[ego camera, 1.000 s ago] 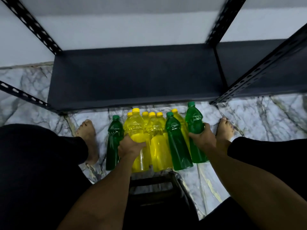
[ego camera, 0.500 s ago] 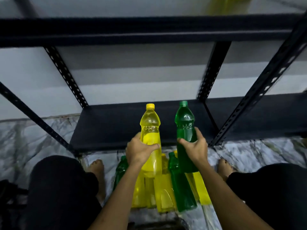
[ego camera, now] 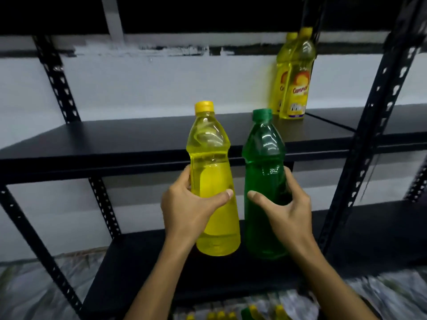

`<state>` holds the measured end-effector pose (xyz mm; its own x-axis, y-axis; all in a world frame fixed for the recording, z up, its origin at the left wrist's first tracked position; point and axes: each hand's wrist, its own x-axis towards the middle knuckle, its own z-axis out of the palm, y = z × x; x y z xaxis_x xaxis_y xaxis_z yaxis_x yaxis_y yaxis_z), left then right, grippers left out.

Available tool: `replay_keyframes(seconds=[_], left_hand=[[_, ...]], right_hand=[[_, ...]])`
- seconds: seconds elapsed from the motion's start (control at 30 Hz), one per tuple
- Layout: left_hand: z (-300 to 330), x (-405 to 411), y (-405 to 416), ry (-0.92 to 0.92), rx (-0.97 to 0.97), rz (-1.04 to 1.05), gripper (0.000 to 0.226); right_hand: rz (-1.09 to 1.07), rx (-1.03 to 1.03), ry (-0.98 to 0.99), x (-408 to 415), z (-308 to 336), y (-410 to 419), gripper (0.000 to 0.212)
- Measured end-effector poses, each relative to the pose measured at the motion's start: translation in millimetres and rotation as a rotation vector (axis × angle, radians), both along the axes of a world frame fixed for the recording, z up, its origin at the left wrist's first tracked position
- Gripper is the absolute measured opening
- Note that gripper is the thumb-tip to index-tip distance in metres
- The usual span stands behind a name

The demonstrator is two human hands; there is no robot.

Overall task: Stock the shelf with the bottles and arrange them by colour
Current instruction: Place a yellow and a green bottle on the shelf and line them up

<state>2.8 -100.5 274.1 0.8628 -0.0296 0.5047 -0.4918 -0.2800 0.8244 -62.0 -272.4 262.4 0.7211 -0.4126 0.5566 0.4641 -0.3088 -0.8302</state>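
My left hand (ego camera: 189,204) wraps the yellow bottle (ego camera: 211,179), my right hand (ego camera: 286,204) the green bottle (ego camera: 263,181), both held mid-body before the shelf (ego camera: 115,144)'s front edge. Full, heavyish, slick plastic; waist grip seems safest.

A yellow bottle (ego camera: 213,181) with a yellow cap is being held upright in front of the black metal shelf (ego camera: 138,139), just beside a green bottle (ego camera: 265,181) with a green cap — also upright, the two nearly touching. Two labelled yellow bottles (ego camera: 294,77) are standing on the middle board at its right end, one behind the other. More bottles (ego camera: 231,314) are being glimpsed on the floor below — blurred.
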Motion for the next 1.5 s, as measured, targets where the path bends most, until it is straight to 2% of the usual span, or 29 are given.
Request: replay_keyframes(seconds=[0.17, 0.47, 0.67, 0.83, 0.97, 1.23, 1.27, 1.4, 1.5], left_hand=[[64, 26, -9, -0.174, -0.042, 0.009, 0.057], [141, 71, -23, -0.347, 0.094, 0.185, 0.062], [147, 113, -24, -0.342, 0.198, 0.289, 0.067], [137, 136, -24, -0.303, 0.178, 0.316, 0.062], [133, 149, -25, -0.306, 0.130, 0.323, 0.063], [120, 159, -36, -0.264, 0.101, 0.294, 0.084], [118, 155, -39, -0.246, 0.094, 0.305, 0.092], [96, 136, -51, -0.139, 0.141, 0.409, 0.118], [81, 132, -55, -0.071, 0.177, 0.442, 0.123]], right_hand=[[0.050, -0.046, -0.155, 18, 72, 0, 0.044], [0.006, -0.095, -0.284, 84, 146, -12, 0.041], [-0.045, -0.106, -0.252, 130, 149, -25, 0.044], [-0.088, -0.044, -0.211, 158, 133, -34, 0.044], [-0.100, -0.070, -0.216, 169, 131, -37, 0.047], [-0.163, -0.118, -0.207, 166, 126, -35, 0.049], [-0.201, -0.124, -0.188, 166, 123, -32, 0.052], [-0.459, -0.262, 0.046, 166, 97, -17, 0.103], [-0.537, -0.318, 0.114, 164, 85, -10, 0.116]])
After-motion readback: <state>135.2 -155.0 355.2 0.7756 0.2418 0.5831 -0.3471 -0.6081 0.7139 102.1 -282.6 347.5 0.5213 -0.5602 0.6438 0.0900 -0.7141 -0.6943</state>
